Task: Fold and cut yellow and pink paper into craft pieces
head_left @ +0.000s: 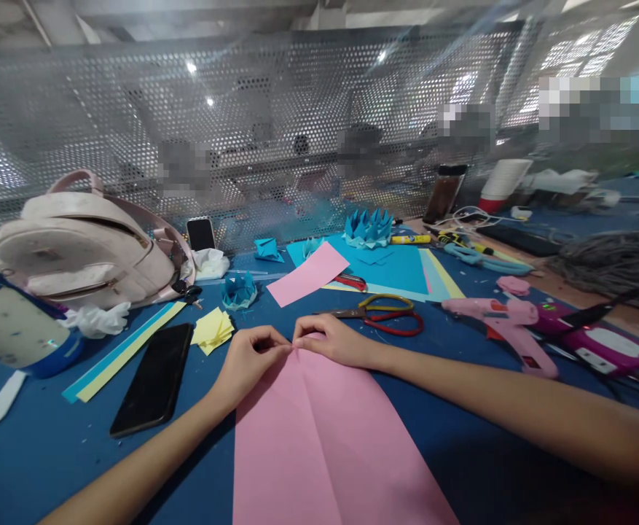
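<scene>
on the blue table point(40, 452), the left hand point(248, 361) and right hand point(330, 340) pinch the far edge of the pink paper point(324, 437), fingers closed on it, so the fold stays flat.

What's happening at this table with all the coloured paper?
A person is working a large pink sheet of paper that lies flat on the blue table. The left hand and the right hand meet at the sheet's far edge, both pinching it where a centre crease ends. Scissors lie just beyond the hands, a black phone to the left, a pink glue gun to the right. Folded blue paper shapes stand further back.
</scene>
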### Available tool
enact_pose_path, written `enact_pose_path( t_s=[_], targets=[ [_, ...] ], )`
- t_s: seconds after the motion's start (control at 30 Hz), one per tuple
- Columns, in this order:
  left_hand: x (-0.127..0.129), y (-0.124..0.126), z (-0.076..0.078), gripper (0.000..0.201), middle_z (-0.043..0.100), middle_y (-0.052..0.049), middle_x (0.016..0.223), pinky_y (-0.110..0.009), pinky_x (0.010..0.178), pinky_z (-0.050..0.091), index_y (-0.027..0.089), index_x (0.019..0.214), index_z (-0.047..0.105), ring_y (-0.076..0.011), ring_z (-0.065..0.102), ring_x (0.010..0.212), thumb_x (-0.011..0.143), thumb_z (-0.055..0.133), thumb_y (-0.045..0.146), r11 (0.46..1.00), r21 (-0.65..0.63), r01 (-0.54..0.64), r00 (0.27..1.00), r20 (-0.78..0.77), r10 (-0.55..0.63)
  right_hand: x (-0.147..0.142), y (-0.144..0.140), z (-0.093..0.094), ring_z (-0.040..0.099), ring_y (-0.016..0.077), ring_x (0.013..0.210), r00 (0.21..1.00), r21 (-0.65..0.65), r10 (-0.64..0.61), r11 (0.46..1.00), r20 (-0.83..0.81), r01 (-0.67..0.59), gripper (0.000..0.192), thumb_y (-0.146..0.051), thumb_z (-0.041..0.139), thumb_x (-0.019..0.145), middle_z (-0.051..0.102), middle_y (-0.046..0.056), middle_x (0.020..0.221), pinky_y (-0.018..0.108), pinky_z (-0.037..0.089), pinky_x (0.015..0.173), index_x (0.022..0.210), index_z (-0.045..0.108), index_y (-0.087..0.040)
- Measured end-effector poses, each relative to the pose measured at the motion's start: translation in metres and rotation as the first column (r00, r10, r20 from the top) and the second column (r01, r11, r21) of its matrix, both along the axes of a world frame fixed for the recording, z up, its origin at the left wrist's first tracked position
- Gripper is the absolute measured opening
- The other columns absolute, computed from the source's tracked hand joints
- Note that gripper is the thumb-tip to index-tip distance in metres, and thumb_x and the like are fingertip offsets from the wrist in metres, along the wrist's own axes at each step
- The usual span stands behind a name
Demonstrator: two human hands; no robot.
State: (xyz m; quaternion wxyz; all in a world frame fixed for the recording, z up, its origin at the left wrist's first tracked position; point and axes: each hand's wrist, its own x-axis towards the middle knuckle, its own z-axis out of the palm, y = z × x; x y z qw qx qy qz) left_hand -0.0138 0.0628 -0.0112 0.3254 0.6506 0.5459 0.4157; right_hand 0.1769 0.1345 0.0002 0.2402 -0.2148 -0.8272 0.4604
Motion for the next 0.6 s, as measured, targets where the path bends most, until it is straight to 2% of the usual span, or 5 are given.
enact_pose_path(
  t_s=[0.1,0.27,0.43,0.6],
  targets=[
    [-0.004,0.002,0.005,0.014,0.068,0.000,0.072,-0.022,0.058,0.038,0.018,0.081,0.073,-0.0146,0.056,0.066,0.078,0.069,0.031,0.998,-0.020,0.059,0.997,-0.053,-0.060,0.001,0.001,0.001,0.058,0.0150,0.078,1.000,0.045,-0.028,0.999,0.002,0.028,0.010,-0.019,0.058,0.086,0.065,0.000,0.079,0.025,0.041,0.073,0.079,0.063,-0.015],
    [-0.016,0.004,0.007,0.022,0.056,0.003,0.056,-0.021,0.051,0.028,0.015,0.062,0.067,-0.0112,0.044,0.057,0.072,0.075,0.033,0.995,-0.063,0.082,0.986,-0.142,-0.090,0.005,0.006,0.001,0.057,0.0153,0.078,0.994,0.112,-0.096,0.990,0.053,0.089,0.013,-0.024,0.060,0.087,0.066,0.000,0.079,0.025,0.038,0.072,0.078,0.064,-0.016],
    [-0.017,0.002,0.002,0.029,0.054,0.003,0.056,-0.021,0.050,0.029,0.015,0.059,0.063,-0.0110,0.044,0.055,0.075,0.071,0.039,0.992,-0.104,0.072,0.989,-0.119,-0.084,0.006,0.008,-0.003,0.050,0.0129,0.067,0.993,0.099,-0.094,0.991,0.070,0.087,0.019,-0.029,0.061,0.087,0.058,-0.002,0.070,0.024,0.033,0.062,0.074,0.062,-0.016],
    [-0.015,0.001,0.000,0.028,0.055,0.003,0.055,-0.021,0.049,0.030,0.016,0.060,0.065,-0.0109,0.044,0.053,0.074,0.072,0.040,0.993,-0.103,0.066,0.994,-0.084,-0.075,0.007,0.008,-0.004,0.047,0.0123,0.065,0.998,0.056,-0.048,0.997,0.030,0.046,0.021,-0.031,0.060,0.087,0.055,-0.002,0.068,0.023,0.033,0.059,0.073,0.060,-0.016]
  ],
)
